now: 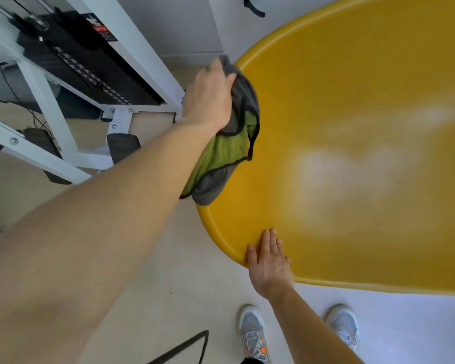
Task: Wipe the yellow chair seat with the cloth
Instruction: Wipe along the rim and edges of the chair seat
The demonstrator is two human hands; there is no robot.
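The yellow chair seat (352, 143) fills the right half of the view, glossy, with pale glare patches. A green and grey cloth (221, 151) with dark trim hangs over the seat's left rim. My left hand (208, 101) lies on the cloth's upper part at that rim, its fingers curled round the grey fabric. My right hand (268, 258) rests flat on the seat's near edge, fingers straight and together, holding nothing.
A white metal frame (50, 111) carrying black equipment stands close on the left, its feet on the beige floor (168, 285). A white wall (184, 27) is behind. My two grey shoes (252, 334) stand below the seat. A black strap (184, 348) lies at the bottom.
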